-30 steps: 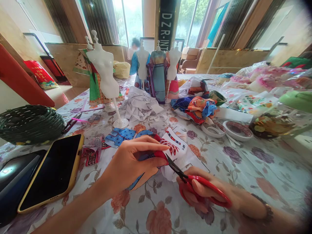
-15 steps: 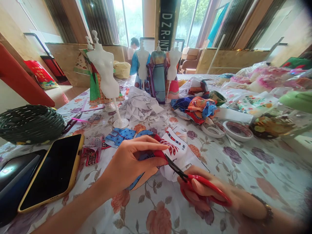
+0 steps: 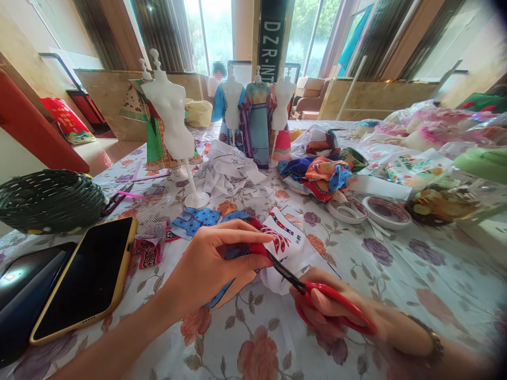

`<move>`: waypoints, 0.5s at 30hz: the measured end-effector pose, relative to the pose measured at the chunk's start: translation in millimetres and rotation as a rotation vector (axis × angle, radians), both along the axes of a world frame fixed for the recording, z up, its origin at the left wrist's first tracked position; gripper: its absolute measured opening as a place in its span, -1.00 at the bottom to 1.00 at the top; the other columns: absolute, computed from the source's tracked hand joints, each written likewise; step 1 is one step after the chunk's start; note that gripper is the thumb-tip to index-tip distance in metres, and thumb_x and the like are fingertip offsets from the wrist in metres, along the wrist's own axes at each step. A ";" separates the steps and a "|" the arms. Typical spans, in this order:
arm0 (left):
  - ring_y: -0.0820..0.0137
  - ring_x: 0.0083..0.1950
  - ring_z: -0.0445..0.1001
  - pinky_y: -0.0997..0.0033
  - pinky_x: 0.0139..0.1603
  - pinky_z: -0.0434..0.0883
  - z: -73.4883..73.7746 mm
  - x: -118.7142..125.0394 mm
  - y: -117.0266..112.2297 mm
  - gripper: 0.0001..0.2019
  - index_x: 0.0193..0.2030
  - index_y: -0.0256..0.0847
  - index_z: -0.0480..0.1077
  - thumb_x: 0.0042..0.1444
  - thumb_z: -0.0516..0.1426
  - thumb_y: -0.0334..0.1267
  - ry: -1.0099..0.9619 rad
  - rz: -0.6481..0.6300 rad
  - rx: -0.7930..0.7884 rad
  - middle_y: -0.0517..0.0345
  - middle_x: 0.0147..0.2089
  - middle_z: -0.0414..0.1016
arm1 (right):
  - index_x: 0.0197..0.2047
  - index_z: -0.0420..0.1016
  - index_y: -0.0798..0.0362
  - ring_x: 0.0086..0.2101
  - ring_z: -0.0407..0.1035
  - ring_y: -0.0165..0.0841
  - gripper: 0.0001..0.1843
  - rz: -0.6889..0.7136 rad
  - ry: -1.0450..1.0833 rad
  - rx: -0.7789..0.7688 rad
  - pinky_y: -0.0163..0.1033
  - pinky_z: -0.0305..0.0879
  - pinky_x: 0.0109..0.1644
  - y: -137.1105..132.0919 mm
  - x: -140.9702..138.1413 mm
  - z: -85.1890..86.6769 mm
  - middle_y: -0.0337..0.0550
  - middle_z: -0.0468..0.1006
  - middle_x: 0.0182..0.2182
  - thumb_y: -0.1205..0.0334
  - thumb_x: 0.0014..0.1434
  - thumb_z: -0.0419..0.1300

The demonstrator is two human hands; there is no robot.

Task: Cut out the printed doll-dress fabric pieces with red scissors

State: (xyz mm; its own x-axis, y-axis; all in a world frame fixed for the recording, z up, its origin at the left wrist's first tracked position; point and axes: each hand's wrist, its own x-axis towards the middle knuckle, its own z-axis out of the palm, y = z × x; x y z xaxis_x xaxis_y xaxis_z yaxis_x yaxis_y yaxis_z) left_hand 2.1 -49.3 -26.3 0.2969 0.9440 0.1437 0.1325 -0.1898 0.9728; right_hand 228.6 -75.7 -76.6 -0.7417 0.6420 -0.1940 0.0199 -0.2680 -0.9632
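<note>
My left hand point(image 3: 209, 269) is closed on a small piece of red and blue cloth point(image 3: 257, 249), pinching it between thumb and fingers just above the flowered tablecloth point(image 3: 253, 343). My right hand point(image 3: 336, 311) grips red-handled scissors point(image 3: 317, 295). Their dark blades point(image 3: 282, 268) point up and left and meet the red edge of the cloth at my left fingertips. A white printed fabric piece point(image 3: 291, 245) lies under and behind the cloth.
A yellow-cased phone point(image 3: 85, 279) and a dark tablet point(image 3: 21, 290) lie at left, beside a dark woven basket point(image 3: 49, 200). A bare white mannequin point(image 3: 172, 124) stands behind; dressed ones point(image 3: 257, 116) stand farther back. Fabric scraps point(image 3: 320, 174), a tape roll point(image 3: 347, 211) and a dish point(image 3: 386, 211) lie to the right.
The scissors and my right hand have crept slightly left along the cloth. My left hand keeps its pinch in the same place.
</note>
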 end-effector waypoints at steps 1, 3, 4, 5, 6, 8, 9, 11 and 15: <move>0.52 -0.24 0.53 0.71 -0.27 0.47 -0.3 -0.4 0.3 -0.75 -0.29 0.09 0.65 -0.09 0.37 -0.39 -0.001 -0.005 0.000 0.28 -0.23 0.58 | -0.57 0.10 0.03 -0.68 -0.06 -0.57 -0.40 -0.008 -0.002 0.007 -0.38 -0.17 -0.61 0.6 -0.1 -0.3 -0.41 0.12 -0.71 -0.29 0.15 0.14; 0.52 -0.26 0.53 0.69 -0.28 0.48 -0.9 -0.8 0.7 -0.76 -0.29 0.08 0.65 -0.08 0.36 -0.39 -0.009 -0.006 -0.004 0.27 -0.22 0.58 | -0.58 0.10 0.03 -0.68 -0.05 -0.57 -0.40 -0.001 -0.012 0.021 -0.38 -0.16 -0.61 1.7 -0.3 0.1 -0.41 0.12 -0.73 -0.29 0.16 0.14; 0.51 -0.26 0.53 0.68 -0.29 0.49 -1.2 -1.0 0.9 -0.77 -0.29 0.07 0.65 -0.08 0.36 -0.39 -0.012 -0.004 -0.004 0.26 -0.22 0.58 | -0.59 0.10 0.03 -0.68 -0.04 -0.57 -0.39 0.015 -0.022 0.024 -0.38 -0.15 -0.61 2.1 -0.5 0.9 -0.41 0.12 -0.74 -0.30 0.15 0.14; 0.50 -0.26 0.53 0.66 -0.30 0.49 -1.4 -1.0 1.1 -0.77 -0.30 0.07 0.65 -0.08 0.36 -0.39 -0.013 0.002 -0.003 0.25 -0.22 0.58 | -0.60 0.10 0.03 -0.69 -0.03 -0.57 -0.38 0.036 -0.033 0.022 -0.38 -0.14 -0.62 2.3 -0.7 1.9 -0.41 0.12 -0.74 -0.32 0.13 0.15; 0.48 -0.25 0.53 0.65 -0.31 0.49 -1.6 -1.0 1.2 -0.78 -0.30 0.06 0.66 -0.08 0.36 -0.39 -0.014 0.006 -0.004 0.24 -0.21 0.58 | -0.60 0.10 0.03 -0.69 -0.02 -0.57 -0.36 0.041 -0.046 0.019 -0.39 -0.13 -0.62 2.2 -0.9 3.3 -0.41 0.13 -0.74 -0.35 0.11 0.15; 0.47 -0.27 0.53 0.62 -0.33 0.50 -1.9 -1.1 1.5 -0.77 -0.29 0.06 0.65 -0.07 0.35 -0.39 -0.018 0.004 -0.012 0.24 -0.21 0.57 | -0.61 0.09 0.03 -0.69 -0.01 -0.58 -0.34 0.025 -0.076 0.003 -0.39 -0.10 -0.62 1.3 -1.4 6.5 -0.40 0.14 -0.72 -0.39 0.10 0.13; 0.48 -0.30 0.53 0.62 -0.35 0.49 -2.1 -1.1 1.6 -0.76 -0.28 0.07 0.65 -0.06 0.35 -0.39 -0.023 -0.002 -0.019 0.25 -0.20 0.57 | -0.61 0.09 0.04 -0.69 0.00 -0.58 -0.32 0.014 -0.090 -0.003 -0.40 -0.09 -0.61 0.6 -1.7 7.9 -0.39 0.16 -0.71 -0.41 0.09 0.11; 0.50 -0.31 0.53 0.62 -0.36 0.49 -2.5 -1.5 1.7 -0.74 -0.27 0.10 0.65 -0.05 0.34 -0.40 -0.031 -0.012 -0.024 0.27 -0.20 0.57 | -0.61 0.11 0.05 -0.68 0.00 -0.58 -0.31 0.021 -0.112 -0.015 -0.40 -0.09 -0.61 -0.6 -2.0 9.6 -0.37 0.18 -0.70 -0.44 0.08 0.10; 0.47 -0.23 0.54 0.62 -0.30 0.50 -2.8 -2.0 1.3 -0.72 -0.26 0.11 0.65 -0.05 0.34 -0.43 -0.028 -0.022 -0.010 0.27 -0.19 0.56 | -0.60 0.13 0.05 -0.68 -0.01 -0.58 -0.30 0.038 -0.114 -0.025 -0.39 -0.10 -0.62 -1.1 -2.1 8.7 -0.35 0.20 -0.70 -0.45 0.07 0.09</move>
State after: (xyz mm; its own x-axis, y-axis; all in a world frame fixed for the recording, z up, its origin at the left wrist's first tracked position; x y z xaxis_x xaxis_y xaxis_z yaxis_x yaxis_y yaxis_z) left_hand 0.1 -48.0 -29.1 0.3139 0.9386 0.1433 0.1005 -0.1829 0.9780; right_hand 226.5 -76.7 -67.9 -0.7378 0.6077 -0.2939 0.1391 -0.2892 -0.9471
